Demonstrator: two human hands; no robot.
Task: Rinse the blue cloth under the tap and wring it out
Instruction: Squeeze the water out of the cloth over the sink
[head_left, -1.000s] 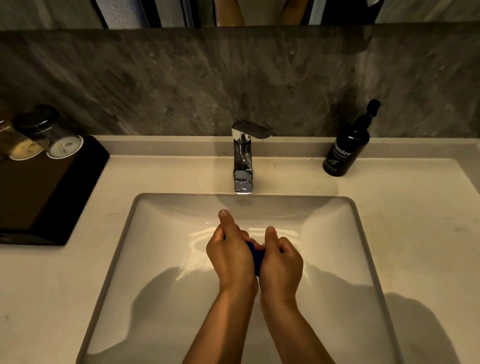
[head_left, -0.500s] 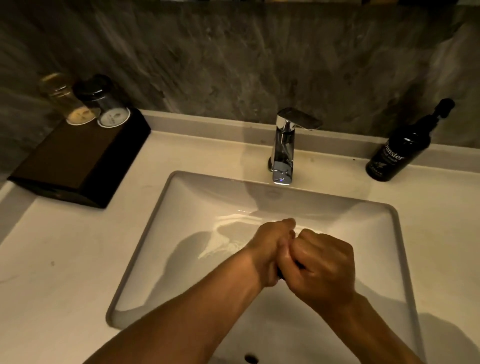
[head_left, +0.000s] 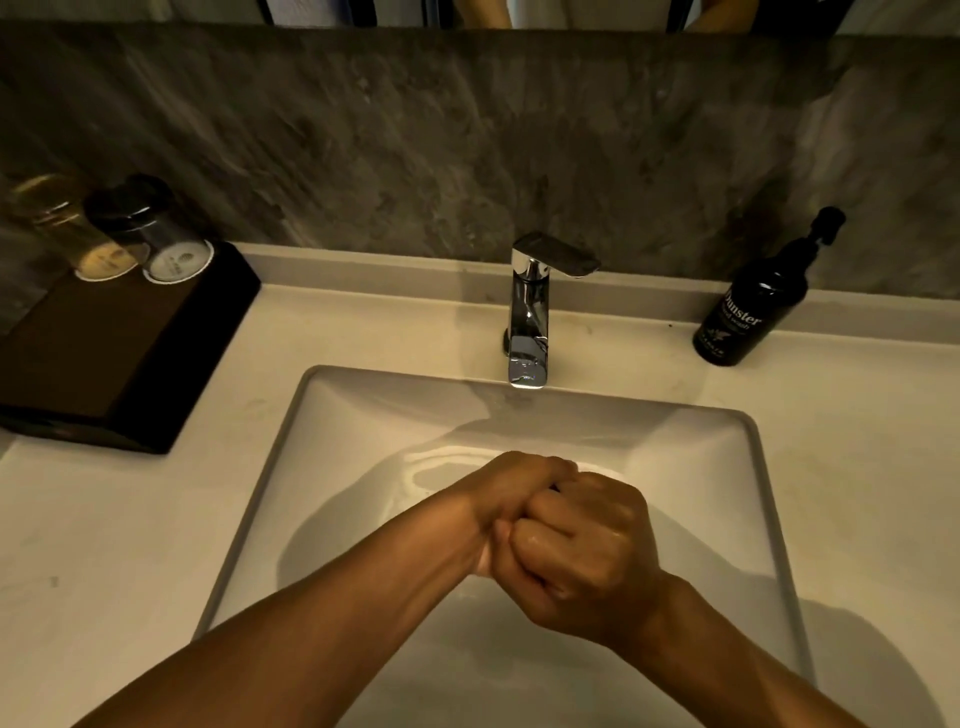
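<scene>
Two glasses on dark tray, far left | left hand and right hand clenched together over sink, near side of tap | blue cloth hidden, cannot tell if grasped | soap bottle far right on surface

Tap overhangs basin rear; counter open left and right; tray far left, soap bottle far right.

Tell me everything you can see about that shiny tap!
The tap is shiny silver metal, like chrome, with a squarish upright body, a flat lever handle on top and a short spout reaching over the sink. It stands upright on the pale countertop, behind the basin. Nothing touches it, and no running water shows.
</scene>
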